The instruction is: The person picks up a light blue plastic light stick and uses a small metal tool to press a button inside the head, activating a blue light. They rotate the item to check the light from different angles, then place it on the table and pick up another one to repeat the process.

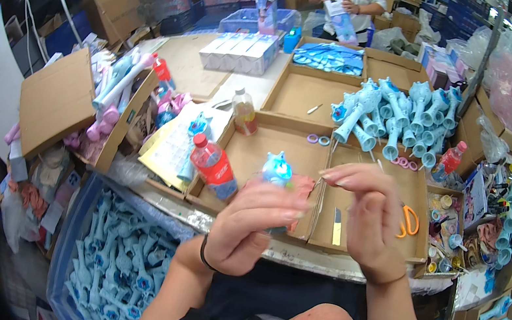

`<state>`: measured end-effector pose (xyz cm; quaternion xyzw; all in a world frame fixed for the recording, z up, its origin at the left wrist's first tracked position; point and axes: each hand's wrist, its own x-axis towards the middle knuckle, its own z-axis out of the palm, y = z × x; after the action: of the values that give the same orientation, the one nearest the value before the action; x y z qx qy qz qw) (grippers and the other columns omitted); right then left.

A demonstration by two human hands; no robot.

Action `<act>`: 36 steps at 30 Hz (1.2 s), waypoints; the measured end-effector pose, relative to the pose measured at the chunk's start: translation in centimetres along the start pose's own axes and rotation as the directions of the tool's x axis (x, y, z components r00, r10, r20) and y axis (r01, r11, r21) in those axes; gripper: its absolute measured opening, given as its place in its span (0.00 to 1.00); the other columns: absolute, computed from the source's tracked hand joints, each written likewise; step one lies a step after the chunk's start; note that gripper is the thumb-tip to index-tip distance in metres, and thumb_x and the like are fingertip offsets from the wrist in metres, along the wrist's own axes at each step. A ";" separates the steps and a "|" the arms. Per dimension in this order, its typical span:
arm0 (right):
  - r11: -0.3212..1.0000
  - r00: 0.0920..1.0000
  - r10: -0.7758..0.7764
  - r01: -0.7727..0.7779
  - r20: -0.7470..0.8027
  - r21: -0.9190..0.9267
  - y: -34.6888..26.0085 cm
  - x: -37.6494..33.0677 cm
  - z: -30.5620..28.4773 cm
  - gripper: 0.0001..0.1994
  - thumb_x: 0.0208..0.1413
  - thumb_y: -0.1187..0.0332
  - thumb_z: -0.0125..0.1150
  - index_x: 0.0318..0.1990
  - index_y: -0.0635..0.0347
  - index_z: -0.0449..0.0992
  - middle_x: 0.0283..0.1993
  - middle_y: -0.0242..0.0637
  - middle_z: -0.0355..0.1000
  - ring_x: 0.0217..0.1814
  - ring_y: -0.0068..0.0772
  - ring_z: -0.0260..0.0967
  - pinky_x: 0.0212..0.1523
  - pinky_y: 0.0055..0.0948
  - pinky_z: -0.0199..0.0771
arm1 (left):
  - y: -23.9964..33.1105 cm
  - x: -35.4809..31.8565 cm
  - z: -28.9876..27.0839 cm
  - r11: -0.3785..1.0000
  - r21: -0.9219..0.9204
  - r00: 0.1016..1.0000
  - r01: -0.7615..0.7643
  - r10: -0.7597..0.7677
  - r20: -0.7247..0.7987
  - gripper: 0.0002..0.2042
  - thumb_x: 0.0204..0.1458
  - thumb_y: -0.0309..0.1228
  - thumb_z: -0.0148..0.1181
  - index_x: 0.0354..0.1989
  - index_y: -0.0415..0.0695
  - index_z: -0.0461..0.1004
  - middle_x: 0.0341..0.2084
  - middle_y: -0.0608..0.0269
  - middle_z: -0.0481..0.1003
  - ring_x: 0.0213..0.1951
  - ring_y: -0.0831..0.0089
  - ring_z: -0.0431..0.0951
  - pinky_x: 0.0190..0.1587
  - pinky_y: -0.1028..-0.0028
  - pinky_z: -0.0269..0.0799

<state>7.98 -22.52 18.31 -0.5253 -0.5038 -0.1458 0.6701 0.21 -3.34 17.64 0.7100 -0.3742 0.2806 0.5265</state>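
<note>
My left hand (248,222) is over the front of the cardboard tray, its blurred fingers stretched out to the right. Just beyond them a light blue toy wand head (278,168) glows bright blue; the hand hides the part below it, and contact between them cannot be made out. To the right my right hand (371,210) is raised over the neighbouring tray, fingers extended and apart, with nothing visible in it. Under it lie a yellow-handled blade (336,228) and orange-handled scissors (410,223). A pinkish-orange cloth (301,196) shows behind the left fingertips.
A red-labelled bottle (214,166) and a second bottle (245,113) stand left of my hands. Light blue wand handles (401,115) are heaped at the back right. A blue bin (67,251) of similar parts sits lower left. Across the table a person (348,1) holds a package.
</note>
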 end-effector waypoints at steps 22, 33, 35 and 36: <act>0.742 0.829 -0.555 0.461 -0.062 -0.486 -10.4 1.6 -0.1 0.06 0.59 0.67 0.45 0.37 0.60 0.63 0.32 0.32 0.60 0.32 0.25 0.56 0.37 0.27 0.56 | 8.0 6.9 1.6 0.633 0.701 0.780 -0.329 0.600 -0.176 0.04 0.52 0.29 0.55 0.34 0.51 0.68 0.33 0.71 0.65 0.43 0.76 0.63 0.49 0.73 0.59; 0.740 0.699 -0.632 0.416 -0.335 -0.528 -9.9 1.3 0.4 0.06 0.59 0.65 0.46 0.33 0.56 0.63 0.26 0.25 0.57 0.25 0.20 0.51 0.31 0.24 0.51 | 6.7 8.4 2.0 0.532 0.676 0.237 -0.509 0.842 -0.485 0.12 0.57 0.34 0.50 0.49 0.56 0.69 0.47 0.77 0.69 0.52 0.76 0.62 0.58 0.69 0.50; 0.687 0.579 -0.720 0.513 -0.383 -0.515 -10.2 1.9 0.1 0.09 0.58 0.63 0.47 0.36 0.60 0.64 0.31 0.29 0.58 0.33 0.24 0.53 0.37 0.28 0.51 | 6.7 9.0 3.0 0.556 0.626 0.137 -0.548 0.797 -0.588 0.14 0.57 0.35 0.49 0.52 0.56 0.67 0.50 0.77 0.67 0.55 0.77 0.61 0.60 0.68 0.48; 0.652 0.514 -0.757 0.557 -0.404 -0.514 -10.4 2.3 0.0 0.10 0.58 0.62 0.48 0.38 0.61 0.64 0.34 0.31 0.59 0.37 0.25 0.54 0.40 0.29 0.51 | 6.8 9.4 3.3 0.562 0.628 0.097 -0.538 0.782 -0.616 0.15 0.57 0.36 0.49 0.53 0.57 0.66 0.51 0.77 0.66 0.56 0.77 0.60 0.61 0.67 0.47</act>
<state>1.50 -25.94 25.97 -0.3190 -0.4017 -0.6260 0.5873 -0.10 -9.88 27.77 0.2744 -0.2978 0.8418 0.3570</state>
